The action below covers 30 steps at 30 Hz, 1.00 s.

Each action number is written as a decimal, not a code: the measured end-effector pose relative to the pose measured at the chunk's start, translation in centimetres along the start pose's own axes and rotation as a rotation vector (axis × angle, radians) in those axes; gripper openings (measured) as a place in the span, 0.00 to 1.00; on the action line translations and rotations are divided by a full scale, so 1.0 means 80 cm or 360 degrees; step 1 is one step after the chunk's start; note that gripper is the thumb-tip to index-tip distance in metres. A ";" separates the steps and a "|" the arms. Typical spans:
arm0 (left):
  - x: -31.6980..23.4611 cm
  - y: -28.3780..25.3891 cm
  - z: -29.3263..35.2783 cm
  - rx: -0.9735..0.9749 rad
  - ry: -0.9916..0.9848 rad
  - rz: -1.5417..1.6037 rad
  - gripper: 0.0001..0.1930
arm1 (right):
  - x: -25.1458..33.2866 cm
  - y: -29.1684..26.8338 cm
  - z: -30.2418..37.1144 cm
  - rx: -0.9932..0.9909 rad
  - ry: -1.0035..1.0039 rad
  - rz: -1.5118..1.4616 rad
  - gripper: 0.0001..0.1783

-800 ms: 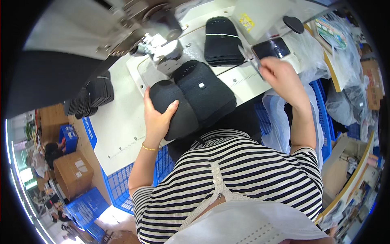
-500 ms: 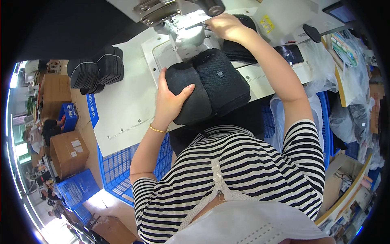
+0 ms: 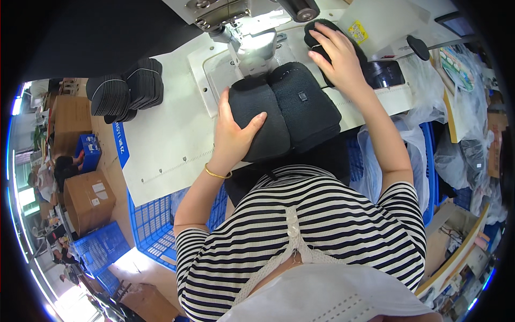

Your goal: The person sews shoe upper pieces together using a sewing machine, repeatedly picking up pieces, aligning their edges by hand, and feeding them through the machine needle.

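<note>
A thick stack of black fabric pieces (image 3: 308, 110) rests at the near edge of the sewing table, in front of the sewing machine (image 3: 255, 51). A small tag shows on its right part. My left hand (image 3: 236, 129) grips the stack's left side, thumb on top and fingers round the far-left edge. Farther right, my right hand (image 3: 338, 56) is open, its fingers spread over a second pile of black pieces (image 3: 316, 37). Part of that pile is hidden under the hand.
Bundled black pieces (image 3: 126, 88) stand on the table's left. A phone (image 3: 387, 73) lies to the right of my right hand. A blue basket (image 3: 155, 225) sits below the table's left edge. Clear plastic bags (image 3: 418, 96) hang at the right.
My right hand has drawn away from beside the machine's needle area, moving right onto the second pile, its fingers spreading. My left hand and the large stack have shifted slightly right.
</note>
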State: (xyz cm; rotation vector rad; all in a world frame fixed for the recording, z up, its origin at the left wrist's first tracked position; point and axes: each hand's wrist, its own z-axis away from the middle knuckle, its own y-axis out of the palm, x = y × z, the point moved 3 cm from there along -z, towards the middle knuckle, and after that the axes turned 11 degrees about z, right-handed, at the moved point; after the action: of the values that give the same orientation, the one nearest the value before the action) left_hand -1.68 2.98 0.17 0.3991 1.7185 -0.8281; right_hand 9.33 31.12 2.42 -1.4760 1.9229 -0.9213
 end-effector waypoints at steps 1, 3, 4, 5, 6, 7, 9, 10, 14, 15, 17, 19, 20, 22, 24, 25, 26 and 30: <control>0.001 0.000 0.000 -0.0040 0.0085 -0.0131 0.48 | 0.014 -0.016 -0.001 -0.0050 0.0063 -0.0209 0.31; -0.008 -0.003 0.002 -0.0054 0.0181 -0.0271 0.47 | 0.055 -0.044 0.022 0.0279 0.0326 -0.0250 0.33; -0.016 -0.003 0.000 -0.0060 0.0292 -0.0412 0.46 | 0.066 -0.044 0.037 0.0438 0.0389 -0.0267 0.33; -0.018 -0.003 -0.001 -0.0066 0.0287 -0.0415 0.46 | 0.073 -0.036 0.051 0.0598 0.0449 -0.0283 0.32; -0.023 -0.001 -0.001 -0.0096 0.0373 -0.0472 0.45 | 0.080 -0.028 0.058 0.0598 0.0455 -0.0284 0.32; -0.028 0.001 -0.001 -0.0126 0.0457 -0.0527 0.44 | 0.087 -0.024 0.063 0.0341 0.0457 -0.0359 0.31; -0.047 0.001 -0.002 -0.0197 0.0618 -0.0706 0.42 | 0.092 -0.027 0.064 0.0087 0.0458 -0.0435 0.29; -0.054 0.002 0.001 -0.0274 0.0781 -0.0885 0.41 | 0.094 -0.034 0.060 -0.0034 0.0346 -0.0342 0.27; -0.052 0.003 0.005 -0.0096 0.0680 -0.0928 0.38 | 0.085 -0.034 0.062 -0.0007 0.0164 -0.0240 0.23; -0.054 -0.002 -0.001 -0.0151 0.0698 -0.0644 0.37 | 0.082 -0.040 0.057 -0.0016 0.0155 -0.0244 0.23; -0.077 -0.018 -0.002 -0.0251 0.0327 0.0088 0.30 | 0.066 -0.068 0.048 -0.0422 0.0491 -0.0622 0.19; -0.077 -0.042 -0.011 -0.0310 -0.0233 0.1169 0.20 | 0.061 -0.091 0.036 -0.0875 0.0545 -0.1138 0.16; -0.080 -0.052 -0.012 -0.0139 -0.0313 0.1575 0.13 | 0.063 -0.105 0.023 -0.0684 0.0333 -0.1028 0.15; -0.098 -0.043 -0.006 -0.0083 -0.0250 0.1661 0.13 | 0.093 -0.122 -0.008 -0.0278 0.0113 -0.1218 0.11; -0.107 -0.033 -0.003 0.0062 -0.0197 0.1638 0.12 | 0.119 -0.104 -0.022 -0.0071 -0.0048 -0.1537 0.11; -0.106 -0.028 -0.005 0.0063 -0.0193 0.1635 0.12 | 0.132 -0.095 -0.027 0.0027 -0.0048 -0.1715 0.11; -0.106 -0.024 -0.007 -0.0034 -0.0122 0.1541 0.12 | 0.138 -0.093 -0.028 0.0023 -0.0050 -0.1716 0.11; -0.095 -0.040 -0.012 -0.0335 0.0050 0.1535 0.11 | 0.151 -0.085 -0.012 0.0260 0.0405 -0.2192 0.06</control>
State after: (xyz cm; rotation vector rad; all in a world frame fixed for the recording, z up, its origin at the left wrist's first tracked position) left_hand -2.01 2.58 8.48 0.9844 1.3740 0.0602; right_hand 9.63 18.49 8.22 -2.6298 0.6597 -1.7865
